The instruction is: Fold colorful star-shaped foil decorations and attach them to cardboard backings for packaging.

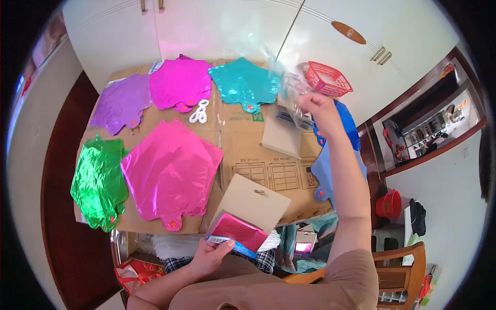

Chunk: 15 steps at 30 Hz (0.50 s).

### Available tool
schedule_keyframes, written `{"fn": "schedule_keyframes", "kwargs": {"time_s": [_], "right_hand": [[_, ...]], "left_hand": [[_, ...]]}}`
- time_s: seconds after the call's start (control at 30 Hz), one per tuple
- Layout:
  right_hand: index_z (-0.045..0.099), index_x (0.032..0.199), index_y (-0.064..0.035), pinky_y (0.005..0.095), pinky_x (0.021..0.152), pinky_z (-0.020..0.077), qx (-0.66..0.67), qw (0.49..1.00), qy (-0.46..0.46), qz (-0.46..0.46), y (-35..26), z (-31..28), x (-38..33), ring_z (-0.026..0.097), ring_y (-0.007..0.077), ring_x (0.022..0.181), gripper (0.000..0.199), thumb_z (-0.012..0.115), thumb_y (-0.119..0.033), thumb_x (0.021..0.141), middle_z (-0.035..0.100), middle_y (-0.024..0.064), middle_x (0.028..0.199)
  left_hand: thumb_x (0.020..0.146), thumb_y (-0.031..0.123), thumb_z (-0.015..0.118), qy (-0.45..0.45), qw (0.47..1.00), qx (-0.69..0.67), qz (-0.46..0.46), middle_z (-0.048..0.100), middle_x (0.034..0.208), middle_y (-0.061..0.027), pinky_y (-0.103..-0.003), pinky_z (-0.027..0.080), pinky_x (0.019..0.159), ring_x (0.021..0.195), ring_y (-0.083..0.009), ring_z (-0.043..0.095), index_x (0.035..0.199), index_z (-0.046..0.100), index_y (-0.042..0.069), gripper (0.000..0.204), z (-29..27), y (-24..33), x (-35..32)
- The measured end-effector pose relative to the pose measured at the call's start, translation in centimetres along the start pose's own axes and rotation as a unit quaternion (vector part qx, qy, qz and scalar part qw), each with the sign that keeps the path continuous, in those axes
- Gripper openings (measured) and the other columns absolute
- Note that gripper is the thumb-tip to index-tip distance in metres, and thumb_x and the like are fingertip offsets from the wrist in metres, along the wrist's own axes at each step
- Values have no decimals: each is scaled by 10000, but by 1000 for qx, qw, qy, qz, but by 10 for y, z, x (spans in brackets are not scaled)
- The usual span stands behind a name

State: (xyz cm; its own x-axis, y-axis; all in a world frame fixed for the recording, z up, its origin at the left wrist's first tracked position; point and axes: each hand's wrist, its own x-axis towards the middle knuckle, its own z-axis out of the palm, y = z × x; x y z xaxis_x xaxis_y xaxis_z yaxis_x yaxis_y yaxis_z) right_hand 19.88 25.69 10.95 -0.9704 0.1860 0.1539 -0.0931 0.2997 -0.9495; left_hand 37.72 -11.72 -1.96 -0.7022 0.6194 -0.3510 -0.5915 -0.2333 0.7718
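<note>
My left hand [207, 257] is closed at the table's near edge, its thumb on a blue-and-white strip [238, 247]. Above the strip lies a folded pink foil balloon [240, 231] against a beige backing card [258, 195] with a hanging slot. At the far right, my right hand [319, 107] grips a crumpled clear plastic bag [293, 95], partly blurred. Beneath it are a stack of dark packets, mostly hidden, and a beige card [280, 137]. Flat foil balloons lie around: a large pink one [173, 170], green [98, 181], purple [123, 102], magenta [181, 82] and teal [245, 82].
Flattened cardboard [248, 150] covers the table. White scissors [199, 111] lie near the magenta balloon. A red plastic basket [329, 78] stands at the back right. Blue balloons [323, 170] sit partly under my right arm. A wooden chair [413, 266] and red bucket [388, 204] are at right.
</note>
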Motion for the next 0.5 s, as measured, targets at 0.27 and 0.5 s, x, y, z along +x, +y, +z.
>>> {"fn": "schedule_keyframes", "kwargs": {"time_s": [0.27, 0.5], "right_hand": [[646, 783, -58, 382, 637, 443, -395, 870, -136, -263, 31, 120, -118, 590, 250, 724, 109, 663, -166, 786, 589, 83, 728], [642, 983, -66, 370, 659, 472, -196, 979, -39, -36, 19, 82, -172, 618, 231, 778, 277, 633, -311, 854, 633, 94, 883]], "left_hand": [[933, 88, 573, -39, 998, 42, 11, 615, 899, 47, -225, 437, 714, 812, -23, 507, 977, 638, 22, 103, 4, -4, -25], [949, 105, 550, 9, 999, -16, 49, 646, 887, 7, -239, 473, 717, 816, -58, 571, 937, 653, 9, 142, 14, -9, -24]]}}
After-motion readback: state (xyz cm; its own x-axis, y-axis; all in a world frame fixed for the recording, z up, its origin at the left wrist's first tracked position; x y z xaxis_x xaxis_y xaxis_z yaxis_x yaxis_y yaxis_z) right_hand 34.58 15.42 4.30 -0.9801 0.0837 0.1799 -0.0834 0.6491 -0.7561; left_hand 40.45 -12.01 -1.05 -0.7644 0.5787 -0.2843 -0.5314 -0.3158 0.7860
